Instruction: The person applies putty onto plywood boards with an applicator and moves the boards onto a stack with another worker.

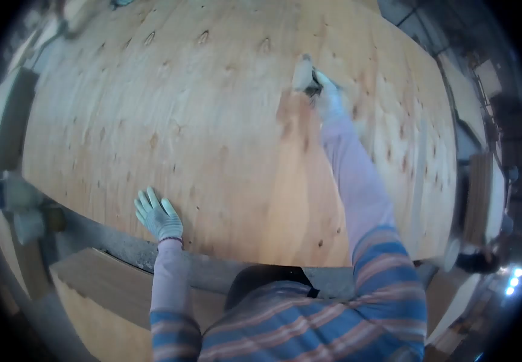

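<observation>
A striped shirt [309, 326] lay nearest. The gloved left hand [161, 218] rested empty with fingers spread on the plywood sheet [213, 151], near its close edge. The gloved right hand [328, 95] was closed around a flat scraper-like tool [302, 73], well out over the sheet. Off its left edge sat a pale container-like shape [30, 226], its contents too blurred to tell.

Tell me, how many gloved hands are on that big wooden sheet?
2: the left hand, fingers spread by the near edge of the wooden sheet, and the right hand, farther out, gripping a tool. None seems hidden.
</observation>
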Action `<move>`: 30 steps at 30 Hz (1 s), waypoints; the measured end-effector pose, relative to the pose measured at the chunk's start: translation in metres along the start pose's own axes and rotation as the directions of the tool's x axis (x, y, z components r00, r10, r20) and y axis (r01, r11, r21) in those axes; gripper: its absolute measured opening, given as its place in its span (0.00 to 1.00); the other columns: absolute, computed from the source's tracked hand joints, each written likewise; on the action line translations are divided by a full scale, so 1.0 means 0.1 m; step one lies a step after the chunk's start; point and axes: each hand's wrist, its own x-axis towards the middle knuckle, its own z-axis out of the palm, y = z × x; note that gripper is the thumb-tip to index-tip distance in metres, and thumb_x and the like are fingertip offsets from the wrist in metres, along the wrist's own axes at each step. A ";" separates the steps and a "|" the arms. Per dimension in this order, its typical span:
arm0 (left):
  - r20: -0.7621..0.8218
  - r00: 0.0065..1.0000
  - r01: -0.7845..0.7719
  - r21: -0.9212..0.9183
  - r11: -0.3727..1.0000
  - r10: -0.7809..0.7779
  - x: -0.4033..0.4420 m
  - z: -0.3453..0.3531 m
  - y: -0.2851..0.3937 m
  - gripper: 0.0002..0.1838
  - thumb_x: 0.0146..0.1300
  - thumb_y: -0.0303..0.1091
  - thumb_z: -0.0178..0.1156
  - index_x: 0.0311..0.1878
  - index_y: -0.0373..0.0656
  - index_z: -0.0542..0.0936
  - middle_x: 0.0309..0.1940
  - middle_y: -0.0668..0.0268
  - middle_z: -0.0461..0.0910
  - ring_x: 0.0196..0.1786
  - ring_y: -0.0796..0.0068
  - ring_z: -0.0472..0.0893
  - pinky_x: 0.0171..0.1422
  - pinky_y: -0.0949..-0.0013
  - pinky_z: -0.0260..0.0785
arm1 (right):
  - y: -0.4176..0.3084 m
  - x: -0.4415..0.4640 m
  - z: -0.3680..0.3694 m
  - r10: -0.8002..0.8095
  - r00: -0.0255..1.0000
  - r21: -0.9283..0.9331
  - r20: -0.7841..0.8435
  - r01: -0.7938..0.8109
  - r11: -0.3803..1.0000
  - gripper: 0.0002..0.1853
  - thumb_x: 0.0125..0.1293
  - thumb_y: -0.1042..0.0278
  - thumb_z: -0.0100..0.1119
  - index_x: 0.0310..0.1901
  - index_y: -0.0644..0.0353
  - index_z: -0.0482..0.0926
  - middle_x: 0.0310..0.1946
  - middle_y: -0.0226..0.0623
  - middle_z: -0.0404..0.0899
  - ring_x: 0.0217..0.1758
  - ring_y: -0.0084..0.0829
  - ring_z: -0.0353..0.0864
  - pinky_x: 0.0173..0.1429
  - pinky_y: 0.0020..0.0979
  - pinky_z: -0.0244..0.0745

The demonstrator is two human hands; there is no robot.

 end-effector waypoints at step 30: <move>-0.009 0.853 -0.514 -0.190 0.836 0.522 2.69 0.23 -1.08 0.26 0.60 0.47 0.56 0.61 0.47 0.73 0.62 0.58 0.70 0.67 0.54 0.66 0.70 0.48 0.57 | 1.67 -2.86 1.97 -0.211 0.919 -0.095 -0.333 0.190 0.977 0.10 0.70 0.70 0.55 0.50 0.59 0.81 0.43 0.31 0.83 0.47 0.22 0.80 0.50 0.28 0.77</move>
